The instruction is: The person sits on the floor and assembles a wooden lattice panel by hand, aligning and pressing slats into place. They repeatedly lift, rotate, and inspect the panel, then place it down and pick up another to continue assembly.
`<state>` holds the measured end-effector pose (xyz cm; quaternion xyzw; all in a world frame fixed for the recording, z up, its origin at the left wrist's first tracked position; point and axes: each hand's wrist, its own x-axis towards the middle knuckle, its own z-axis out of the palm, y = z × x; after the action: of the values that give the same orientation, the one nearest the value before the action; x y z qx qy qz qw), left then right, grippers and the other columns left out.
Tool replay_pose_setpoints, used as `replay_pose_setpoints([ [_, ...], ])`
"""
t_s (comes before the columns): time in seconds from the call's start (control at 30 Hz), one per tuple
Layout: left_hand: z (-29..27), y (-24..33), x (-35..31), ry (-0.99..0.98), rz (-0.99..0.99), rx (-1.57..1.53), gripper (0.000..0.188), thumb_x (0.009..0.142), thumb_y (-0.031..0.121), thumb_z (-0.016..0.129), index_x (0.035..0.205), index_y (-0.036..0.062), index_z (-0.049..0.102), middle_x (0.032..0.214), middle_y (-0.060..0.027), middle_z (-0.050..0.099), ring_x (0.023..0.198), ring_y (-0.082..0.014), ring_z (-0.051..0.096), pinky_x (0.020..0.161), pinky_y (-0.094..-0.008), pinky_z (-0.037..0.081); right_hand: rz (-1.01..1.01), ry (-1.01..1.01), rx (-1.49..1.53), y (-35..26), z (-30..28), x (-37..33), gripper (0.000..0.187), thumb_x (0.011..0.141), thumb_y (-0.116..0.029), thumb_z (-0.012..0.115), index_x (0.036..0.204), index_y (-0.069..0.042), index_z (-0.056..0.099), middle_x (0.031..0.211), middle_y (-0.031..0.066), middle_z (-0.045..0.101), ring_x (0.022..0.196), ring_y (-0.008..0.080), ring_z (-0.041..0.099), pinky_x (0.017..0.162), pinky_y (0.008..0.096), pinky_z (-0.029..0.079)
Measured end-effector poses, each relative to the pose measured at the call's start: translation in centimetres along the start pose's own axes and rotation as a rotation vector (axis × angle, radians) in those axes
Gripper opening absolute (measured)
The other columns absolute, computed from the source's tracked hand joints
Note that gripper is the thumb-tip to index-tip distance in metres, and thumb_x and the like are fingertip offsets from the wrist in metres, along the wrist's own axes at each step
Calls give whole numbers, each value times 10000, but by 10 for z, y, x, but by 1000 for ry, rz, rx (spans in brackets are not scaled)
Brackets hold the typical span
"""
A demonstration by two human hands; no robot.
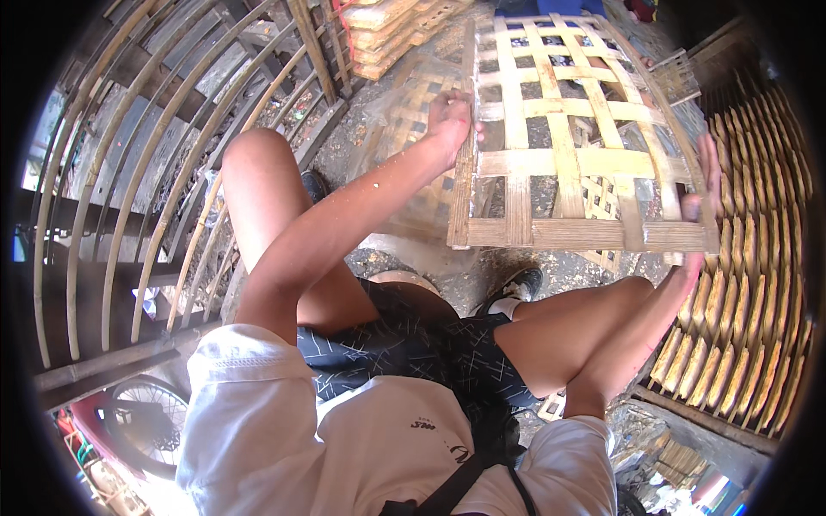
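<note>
A woven bamboo lattice tray [559,162] with a wooden frame is held up in front of me, tilted, its near rail toward my body. Along the tray's left side rail, my left hand [451,120] is closed round the edge. On the opposite side, near the close right corner, my right hand [704,185] grips the frame, its fingers stretched up along the outside and the thumb at the rail. White residue clings to the inner left edge of the tray. Parts of both hands' fingers are hidden by the frame.
Another lattice tray [404,163] shows blurred on the floor to the left. Rows of yellowish slats [731,301] fill the right side. A curved bamboo fence [129,189] stands at left, with stacked yellowish pieces [387,34] behind. Someone in blue [546,7] is at the far edge.
</note>
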<state>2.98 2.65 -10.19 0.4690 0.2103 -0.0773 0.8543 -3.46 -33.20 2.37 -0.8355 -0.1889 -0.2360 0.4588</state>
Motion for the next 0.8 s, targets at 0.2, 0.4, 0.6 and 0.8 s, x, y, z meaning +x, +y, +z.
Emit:
replay_pose_setpoints([
  [0.2, 53, 37, -10, -22, 154, 91, 426, 1130, 257, 529, 1423, -6, 368, 965, -161, 634, 532, -151, 526, 438, -334, 498, 636, -42, -158, 51, -64, -46, 692, 1019, -498, 718, 1517, -39, 574, 1443, 147, 627, 1351, 234, 553, 1165, 391, 410],
  [0.4, 92, 9, -28, -77, 130, -10, 414, 1113, 192, 528, 1459, -5, 415, 1051, -191, 656, 562, -157, 554, 458, -329, 507, 416, 121, -88, 74, -104, -69, 406, 1042, -316, 736, 1296, 0, 727, 1084, 51, 750, 982, 121, 658, 873, 294, 524],
  [0.6, 78, 4, -28, -73, 34, 49, 463, 1114, 231, 555, 1491, 0, 414, 1219, -214, 631, 587, -158, 569, 499, -315, 523, -95, 377, -441, 85, -94, -86, 179, 886, -159, 895, 944, -11, 812, 834, 63, 770, 643, 109, 662, 508, 249, 480],
  [0.8, 51, 4, 7, -41, 135, 124, 372, 1114, 137, 509, 1427, -64, 520, 1029, -195, 696, 518, -164, 544, 455, -324, 507, -166, 355, -137, 57, -45, -102, 288, 938, -138, 849, 1171, 4, 754, 1062, 138, 773, 935, 169, 748, 713, 294, 624],
])
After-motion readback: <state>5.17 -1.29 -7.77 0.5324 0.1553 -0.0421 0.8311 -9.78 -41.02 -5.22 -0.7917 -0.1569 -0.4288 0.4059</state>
